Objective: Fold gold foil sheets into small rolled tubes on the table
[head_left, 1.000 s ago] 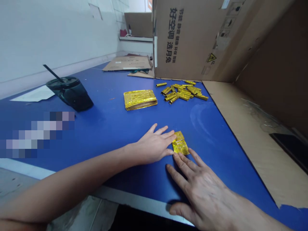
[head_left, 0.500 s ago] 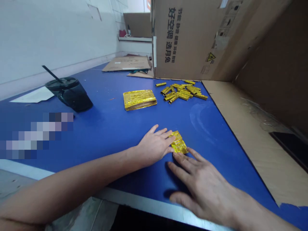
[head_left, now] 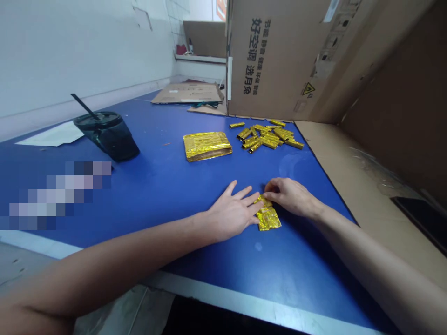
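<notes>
A small sheet of shiny gold foil paper (head_left: 268, 219) lies on the blue table (head_left: 167, 186), creased across its middle. My left hand (head_left: 233, 213) rests flat with spread fingers, and its fingertips press on the sheet's left edge. At the sheet's far edge my right hand (head_left: 291, 195) has its thumb and fingers pinched on the foil; part of that edge is hidden under them. Beyond my hands sits a stack of gold foil paper (head_left: 207, 145). Several folded gold foil strips (head_left: 268, 136) form a loose pile to the right of the stack.
A dark lidded cup with a straw (head_left: 111, 137) stands at the left, beside a white paper sheet (head_left: 52, 135). Large cardboard (head_left: 279, 65) walls off the back and right. Flat cardboard (head_left: 188, 93) lies at the far end. A blurred-out patch covers the left edge.
My right hand has moved from the sheet's near side to its far edge and closed on it. The sheet now shows more of its surface. My left hand stays on it.
</notes>
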`<action>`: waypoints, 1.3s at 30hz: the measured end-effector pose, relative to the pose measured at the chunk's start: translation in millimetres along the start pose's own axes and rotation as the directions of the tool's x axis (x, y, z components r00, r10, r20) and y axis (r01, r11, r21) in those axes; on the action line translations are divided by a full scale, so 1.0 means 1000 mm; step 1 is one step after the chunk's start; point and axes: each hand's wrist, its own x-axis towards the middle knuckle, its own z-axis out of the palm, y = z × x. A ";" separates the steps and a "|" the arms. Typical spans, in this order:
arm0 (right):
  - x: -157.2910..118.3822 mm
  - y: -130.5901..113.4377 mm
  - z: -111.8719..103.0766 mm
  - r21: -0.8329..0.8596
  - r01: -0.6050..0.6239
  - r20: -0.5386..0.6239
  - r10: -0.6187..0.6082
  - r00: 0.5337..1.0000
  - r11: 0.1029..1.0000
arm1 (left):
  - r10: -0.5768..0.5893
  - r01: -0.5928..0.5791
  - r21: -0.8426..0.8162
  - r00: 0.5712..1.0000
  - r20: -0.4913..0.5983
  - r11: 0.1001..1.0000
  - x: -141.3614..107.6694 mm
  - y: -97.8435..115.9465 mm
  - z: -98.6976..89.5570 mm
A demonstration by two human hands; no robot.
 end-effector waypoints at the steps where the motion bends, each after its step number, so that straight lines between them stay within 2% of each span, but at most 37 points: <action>1: 0.001 -0.001 0.000 0.005 -0.014 0.015 0.014 1.000 1.000 | -0.002 0.002 0.004 1.000 -0.001 1.000 0.000 0.000 0.000; 10: 0.002 -0.003 0.001 -0.003 -0.059 0.008 0.059 0.998 0.998 | -0.013 0.013 0.030 1.000 -0.019 0.999 -0.001 0.000 0.000; 22: 0.001 0.001 0.006 0.017 -0.051 -0.032 0.051 0.998 0.999 | -0.008 0.012 -0.079 0.999 0.040 0.997 -0.001 -0.003 0.002; 28: -0.003 0.001 0.008 0.105 -0.011 -0.110 0.023 0.994 0.994 | 0.000 0.005 -0.115 0.999 0.041 0.993 -0.001 -0.003 0.001; 34: 0.004 -0.006 0.005 -0.040 -0.045 -0.036 0.044 0.998 0.998 | 0.058 -0.046 -0.145 0.995 0.078 0.988 -0.002 -0.003 -0.005; 39: 0.011 -0.003 0.003 -0.083 0.001 0.009 0.000 1.000 0.997 | 0.081 -0.062 -0.179 0.991 0.102 0.982 -0.003 -0.006 -0.006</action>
